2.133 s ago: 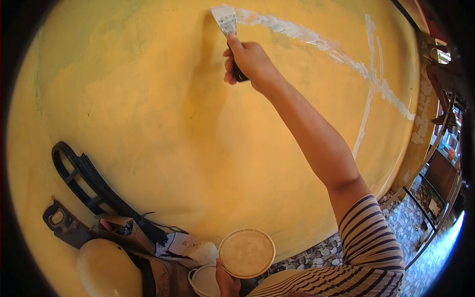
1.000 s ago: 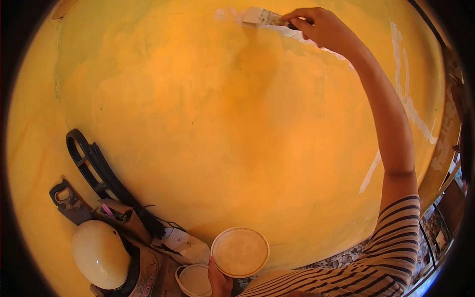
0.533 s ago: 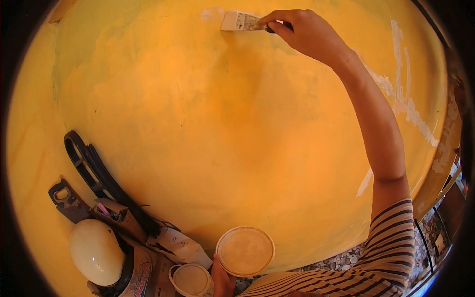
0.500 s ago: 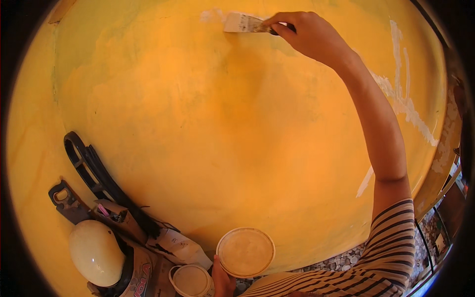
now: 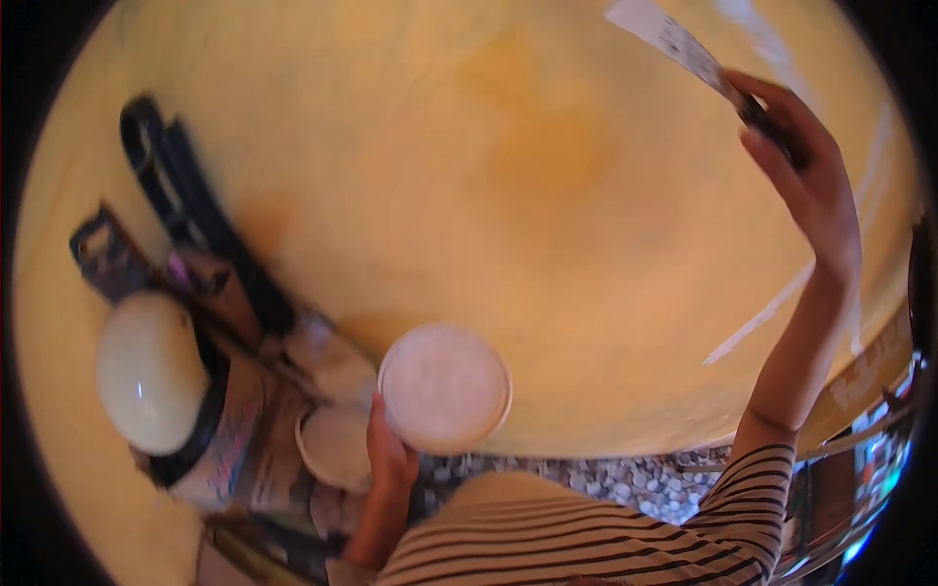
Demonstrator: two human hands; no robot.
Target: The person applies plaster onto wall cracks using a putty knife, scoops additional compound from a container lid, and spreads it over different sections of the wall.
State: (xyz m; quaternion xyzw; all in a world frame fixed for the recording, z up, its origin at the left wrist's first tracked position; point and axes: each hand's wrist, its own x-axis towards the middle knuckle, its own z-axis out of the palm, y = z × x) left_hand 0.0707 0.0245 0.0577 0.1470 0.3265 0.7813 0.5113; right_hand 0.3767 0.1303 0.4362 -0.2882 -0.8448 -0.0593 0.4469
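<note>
My right hand (image 5: 801, 166) is closed round the dark handle of a putty knife (image 5: 684, 49) at the upper right; its wide, white-smeared blade points up-left over the yellow wall (image 5: 391, 215). Whether the blade touches the wall is unclear. Pale streaks of filler (image 5: 757, 313) run on the wall behind and below that hand. My left hand (image 5: 389, 449) grips a round, shallow-looking container or lid (image 5: 444, 387) with a pale top, low in the middle. Beside it, lower left, is another round pale container (image 5: 332, 449), partly behind my hand.
At the left stand a cream helmet (image 5: 151, 376), a handsaw (image 5: 107, 259), curved black parts (image 5: 200, 215) and cardboard boxes (image 5: 249, 430). A strip of pebbled floor (image 5: 596, 479) runs along the wall's foot, with metal bars (image 5: 831, 454) and clutter at the right.
The view has tilted down and is now blurred. My right hand with the knife has moved rightward, away from the upper middle of the wall. My left hand still holds the container.
</note>
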